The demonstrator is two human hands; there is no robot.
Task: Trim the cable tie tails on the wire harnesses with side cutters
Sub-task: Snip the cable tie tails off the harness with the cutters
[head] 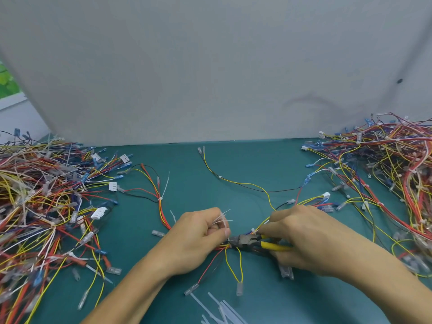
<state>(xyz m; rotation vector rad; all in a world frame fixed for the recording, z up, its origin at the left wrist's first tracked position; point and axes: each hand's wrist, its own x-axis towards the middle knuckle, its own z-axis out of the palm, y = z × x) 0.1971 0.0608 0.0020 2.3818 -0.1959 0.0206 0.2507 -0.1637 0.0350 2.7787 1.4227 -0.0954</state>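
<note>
Lower centre: left hand (198,232) pinches the wire harness (225,247). Right hand (301,237) grips the side cutters (247,242), long axis horizontal, nose pointing left at the left thumb.

Side cutters (245,242): handles largely concealed inside right hand (304,239). Wire harness (162,212): section gripped by left hand (198,235) hidden under fingers. Left pile (42,206) and right pile (395,178) cropped at frame edges.

Cutters (245,242): yellow handles, dark jaws, held level in my right hand (304,239), tips at the red-yellow-black harness (225,247). White tie tails (223,218) project upward from my curled left hand (198,235).
</note>
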